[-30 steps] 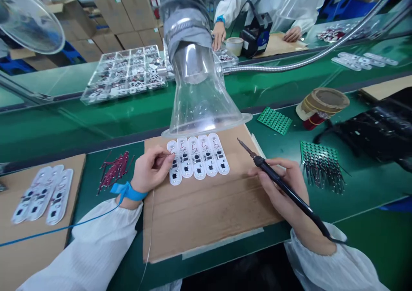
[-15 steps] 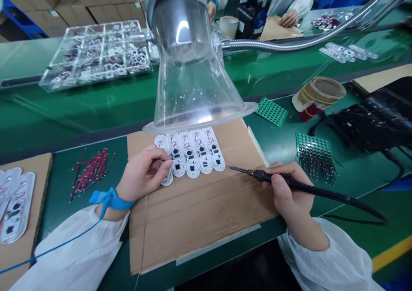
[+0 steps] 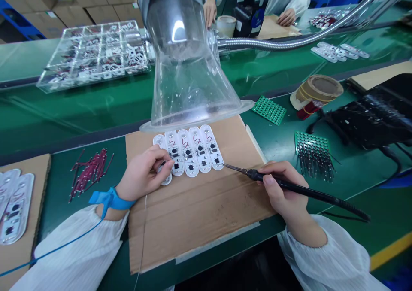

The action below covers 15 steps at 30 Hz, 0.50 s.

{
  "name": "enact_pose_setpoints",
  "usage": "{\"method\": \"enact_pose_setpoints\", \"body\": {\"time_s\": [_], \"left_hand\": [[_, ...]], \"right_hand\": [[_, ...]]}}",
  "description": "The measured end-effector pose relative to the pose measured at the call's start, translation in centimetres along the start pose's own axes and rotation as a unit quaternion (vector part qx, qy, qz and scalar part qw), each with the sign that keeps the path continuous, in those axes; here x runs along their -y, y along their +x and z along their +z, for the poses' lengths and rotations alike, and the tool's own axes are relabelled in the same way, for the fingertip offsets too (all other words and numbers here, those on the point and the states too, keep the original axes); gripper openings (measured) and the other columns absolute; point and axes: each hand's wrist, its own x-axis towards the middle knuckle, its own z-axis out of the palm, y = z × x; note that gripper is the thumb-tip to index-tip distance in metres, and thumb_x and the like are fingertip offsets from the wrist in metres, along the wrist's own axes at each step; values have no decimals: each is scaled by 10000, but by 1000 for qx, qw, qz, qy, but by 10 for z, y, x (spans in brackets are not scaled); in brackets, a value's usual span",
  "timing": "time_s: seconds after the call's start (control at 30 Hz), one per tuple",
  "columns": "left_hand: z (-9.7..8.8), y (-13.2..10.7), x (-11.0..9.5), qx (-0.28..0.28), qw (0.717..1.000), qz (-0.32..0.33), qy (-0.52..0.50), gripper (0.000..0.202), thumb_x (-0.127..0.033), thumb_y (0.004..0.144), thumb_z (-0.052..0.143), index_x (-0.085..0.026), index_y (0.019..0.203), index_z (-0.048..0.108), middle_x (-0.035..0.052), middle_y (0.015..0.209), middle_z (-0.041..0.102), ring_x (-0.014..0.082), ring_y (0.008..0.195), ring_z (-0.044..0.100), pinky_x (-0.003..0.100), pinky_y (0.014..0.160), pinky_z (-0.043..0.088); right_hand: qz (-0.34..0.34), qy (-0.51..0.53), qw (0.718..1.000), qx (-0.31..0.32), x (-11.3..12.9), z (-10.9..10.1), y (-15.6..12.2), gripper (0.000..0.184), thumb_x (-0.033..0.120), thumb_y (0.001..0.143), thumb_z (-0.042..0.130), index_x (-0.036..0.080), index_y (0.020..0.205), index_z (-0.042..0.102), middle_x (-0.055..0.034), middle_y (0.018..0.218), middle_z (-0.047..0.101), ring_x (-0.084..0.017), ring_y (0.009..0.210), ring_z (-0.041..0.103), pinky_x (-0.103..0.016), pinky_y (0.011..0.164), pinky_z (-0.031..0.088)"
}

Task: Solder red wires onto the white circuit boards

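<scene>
1. The right hand (image 3: 283, 192) is closed round the iron (image 3: 302, 191) in a pen grip, thumb and forefinger pinching the front of the black handle; the rest of the handle runs back to the right, past the wrist
2. The iron's tip points left and lies just beside the lower right corner of the rightmost of the boards (image 3: 189, 151); whether it touches cannot be told
3. The boards, five white ones in a row, lie side by side at the far end of the cardboard (image 3: 199, 213), ahead of both hands and between them
4. The left hand (image 3: 144, 175) is curled, its fingertips pinched together on a thin wire (image 3: 143, 222) that trails back off the near edge of the cardboard; the fingertips rest over the leftmost board
5. A blue strap (image 3: 111, 198) circles the left wrist, its cord running off to the left
6. A clear hood (image 3: 189, 80) hangs just behind the boards, its rim near their far ends
7. Left of the cardboard lies a heap of red leads (image 3: 90, 171); right of it stand two green pin blocks (image 3: 312, 151), with tape rolls (image 3: 317, 91) further back
8. Across the belt, a co-worker's hand (image 3: 210, 12) rests near a cup
</scene>
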Motion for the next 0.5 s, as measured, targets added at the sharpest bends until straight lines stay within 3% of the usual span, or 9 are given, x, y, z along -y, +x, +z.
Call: {"method": "enact_pose_setpoints", "body": {"time_s": [0.27, 0.5], "left_hand": [[0, -1, 0, -18, 1000, 9, -5, 167, -182, 992, 631, -200, 826, 649, -52, 659, 453, 94, 506, 426, 228, 489, 324], [-1, 1, 0, -8, 1000, 18, -3, 165, -182, 996, 626, -197, 832, 646, -60, 647, 443, 91, 499, 438, 222, 481, 327]], "right_hand": [[3, 21, 1000, -18, 1, 2, -1, 91, 349, 1045, 707, 259, 1033, 721, -36, 858, 731, -182, 651, 673, -313, 555, 519], [-14, -18, 1000, 21, -1, -1, -1, 70, 321, 1032, 727, 260, 1063, 742, -28, 899, 759, -183, 701, 722, -302, 628, 575]]}}
